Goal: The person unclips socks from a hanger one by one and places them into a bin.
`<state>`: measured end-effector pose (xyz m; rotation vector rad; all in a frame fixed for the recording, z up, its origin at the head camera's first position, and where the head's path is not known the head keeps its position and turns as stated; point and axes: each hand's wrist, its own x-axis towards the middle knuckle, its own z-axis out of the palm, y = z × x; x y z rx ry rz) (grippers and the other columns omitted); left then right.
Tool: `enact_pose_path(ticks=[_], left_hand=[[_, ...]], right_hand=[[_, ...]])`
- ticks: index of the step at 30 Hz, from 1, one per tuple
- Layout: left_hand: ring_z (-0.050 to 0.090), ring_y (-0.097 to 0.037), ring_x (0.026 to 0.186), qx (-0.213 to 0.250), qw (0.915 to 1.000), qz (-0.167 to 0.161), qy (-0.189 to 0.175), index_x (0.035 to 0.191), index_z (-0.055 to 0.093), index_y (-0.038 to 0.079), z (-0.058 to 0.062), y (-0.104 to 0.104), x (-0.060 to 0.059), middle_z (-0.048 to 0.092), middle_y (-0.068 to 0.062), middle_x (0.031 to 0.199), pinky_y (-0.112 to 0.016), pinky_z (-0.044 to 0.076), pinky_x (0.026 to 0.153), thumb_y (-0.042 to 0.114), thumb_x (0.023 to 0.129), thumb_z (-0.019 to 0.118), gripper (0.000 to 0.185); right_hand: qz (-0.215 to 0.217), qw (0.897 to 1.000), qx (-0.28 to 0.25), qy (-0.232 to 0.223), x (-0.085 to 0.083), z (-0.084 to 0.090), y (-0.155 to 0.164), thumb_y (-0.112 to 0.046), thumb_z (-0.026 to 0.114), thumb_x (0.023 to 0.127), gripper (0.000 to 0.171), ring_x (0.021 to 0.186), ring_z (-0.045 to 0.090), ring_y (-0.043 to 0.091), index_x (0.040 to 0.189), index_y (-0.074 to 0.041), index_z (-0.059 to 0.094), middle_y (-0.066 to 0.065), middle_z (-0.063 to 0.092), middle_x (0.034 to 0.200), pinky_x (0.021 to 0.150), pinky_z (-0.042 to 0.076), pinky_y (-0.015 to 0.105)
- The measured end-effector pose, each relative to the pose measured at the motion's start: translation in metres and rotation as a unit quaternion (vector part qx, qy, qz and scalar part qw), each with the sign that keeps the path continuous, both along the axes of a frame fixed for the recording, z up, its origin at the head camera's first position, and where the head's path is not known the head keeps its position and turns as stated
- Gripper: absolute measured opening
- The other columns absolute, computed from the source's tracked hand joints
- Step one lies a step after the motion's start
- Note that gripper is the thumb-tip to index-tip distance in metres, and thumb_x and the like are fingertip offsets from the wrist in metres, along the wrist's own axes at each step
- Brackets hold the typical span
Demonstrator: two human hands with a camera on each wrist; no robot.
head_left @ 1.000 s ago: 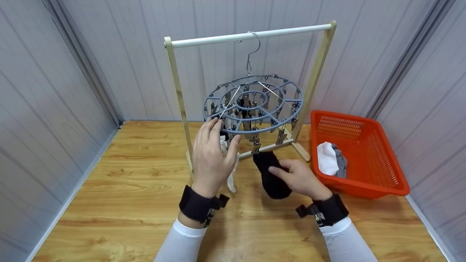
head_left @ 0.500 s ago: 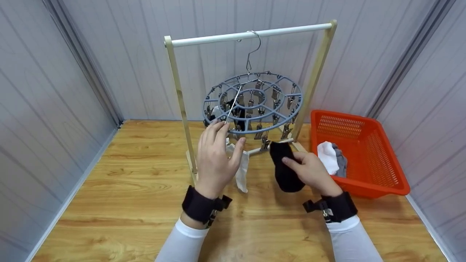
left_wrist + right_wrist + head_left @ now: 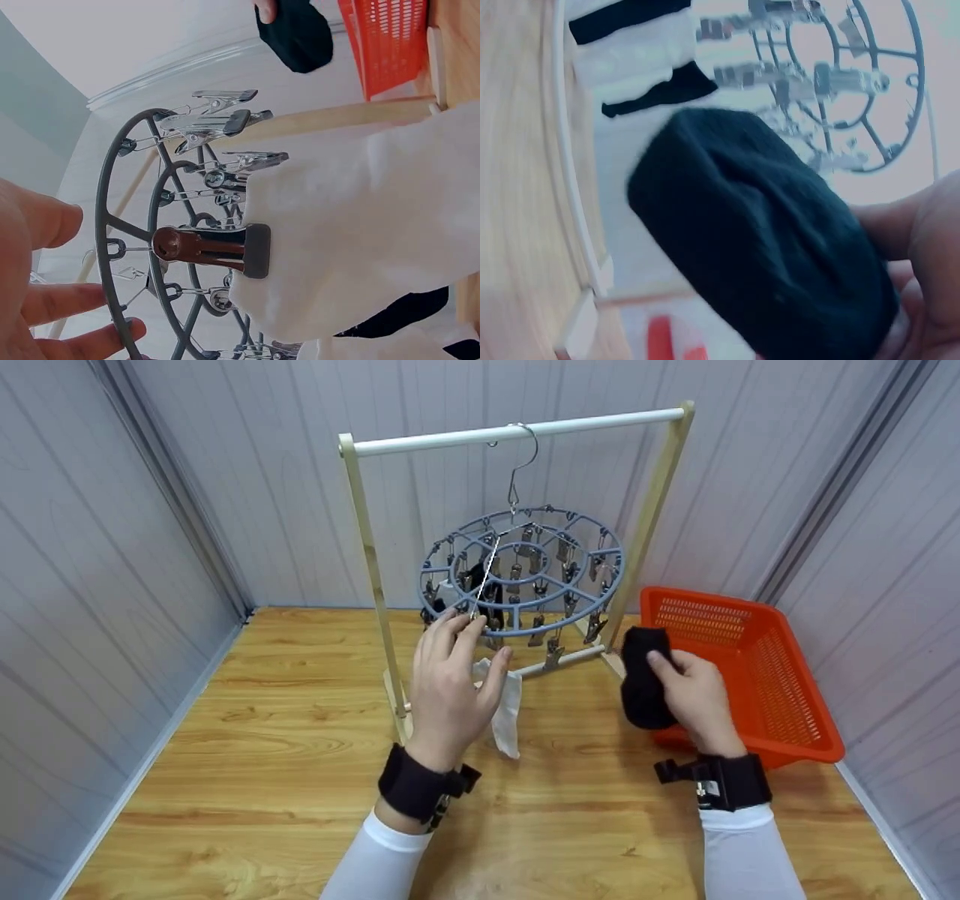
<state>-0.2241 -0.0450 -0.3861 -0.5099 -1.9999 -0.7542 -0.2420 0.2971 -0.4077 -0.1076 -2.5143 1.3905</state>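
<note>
The black sock (image 3: 645, 688) is gripped in the right hand (image 3: 694, 697), fingers curled round it, held in the air just in front of the orange basket (image 3: 787, 690) and to the right of the round clip hanger (image 3: 525, 577); in the right wrist view the sock (image 3: 765, 262) shows bunched, w/ the hanger ring behind it. The left hand (image 3: 454, 690) is open, fingers relaxed and raised to the hanger's near rim, nothing held; whether the fingertips actually touch the rim can't be told. A white sock (image 3: 506, 701) hangs pegged from a brown clip (image 3: 210, 247) right by that hand, and a black-and-white sock is pegged further round. If the black sock is being carried off to the basket, as is judged, it's best kept balled in the hand so no end is trailed over the rack's foot bar (image 3: 559, 661), then let go low inside the basket, not over its rim. The hanger, hung by one hook from the white rail (image 3: 517, 433), is judged apt to swing and tilt, so it should be steadied at the rim w/ the left hand. The next peg should be squeezed fully open before any pull, so the fabric isn't dragged or stretched. The worktop (image 3: 285, 750) is wood-grain.
</note>
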Motion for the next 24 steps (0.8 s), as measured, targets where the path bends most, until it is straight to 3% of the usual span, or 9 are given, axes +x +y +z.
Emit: enact_pose_path(ticks=[4, 10, 14, 19, 24], left_hand=[[0.059, -0.045, 0.142, -0.002, 1.0, 0.0, 0.001, 0.136, 0.073, -0.003, -0.001, 0.0, 0.0, 0.07, -0.024, 0.134, -0.062, 0.043, 0.124, 0.03, 0.107, 0.077, 0.045], [0.06, -0.045, 0.14, -0.001, 1.0, 0.002, 0.005, 0.134, 0.074, -0.004, -0.002, 0.0, 0.0, 0.071, -0.023, 0.132, -0.065, 0.041, 0.124, 0.03, 0.106, 0.077, 0.044], [0.06, -0.044, 0.141, 0.001, 1.0, 0.003, 0.004, 0.134, 0.074, -0.004, -0.002, 0.0, 0.0, 0.071, -0.022, 0.133, -0.066, 0.038, 0.126, 0.03, 0.106, 0.077, 0.044], [0.059, -0.043, 0.142, 0.002, 1.0, 0.005, -0.004, 0.135, 0.074, -0.003, -0.001, 0.001, 0.002, 0.071, -0.022, 0.135, -0.066, 0.033, 0.129, 0.031, 0.106, 0.078, 0.045], [0.059, -0.042, 0.142, -0.002, 0.9999, 0.011, -0.009, 0.134, 0.074, -0.002, -0.001, 0.003, 0.003, 0.071, -0.02, 0.134, -0.071, 0.025, 0.131, 0.033, 0.106, 0.077, 0.045]], right_hand=[[-0.069, 0.997, -0.004, 0.032, -0.001, -0.001, 0.013, -0.05, 0.06, 0.114, 0.053, 0.09, 0.068, 0.014, 0.128, -0.002, 0.078, 0.02, 0.077, 0.118, 0.077, 0.053, 0.023], [-0.133, 0.988, 0.016, 0.074, -0.006, -0.005, 0.027, -0.046, 0.053, 0.117, 0.052, 0.107, 0.065, 0.035, 0.129, -0.001, 0.077, 0.025, 0.074, 0.124, 0.09, 0.045, 0.037], [-0.135, 0.988, 0.018, 0.067, -0.009, -0.009, 0.034, -0.045, 0.049, 0.118, 0.054, 0.116, 0.065, 0.043, 0.137, -0.001, 0.073, 0.027, 0.072, 0.131, 0.099, 0.046, 0.05], [-0.102, 0.993, 0.035, 0.036, -0.011, -0.017, 0.042, -0.042, 0.044, 0.12, 0.055, 0.136, 0.058, 0.049, 0.155, -0.004, 0.063, 0.028, 0.064, 0.15, 0.117, 0.043, 0.063], [-0.098, 0.992, 0.085, 0.005, -0.012, -0.023, 0.049, -0.036, 0.04, 0.121, 0.058, 0.131, 0.056, 0.054, 0.162, 0.003, 0.051, 0.035, 0.057, 0.149, 0.112, 0.044, 0.067]])
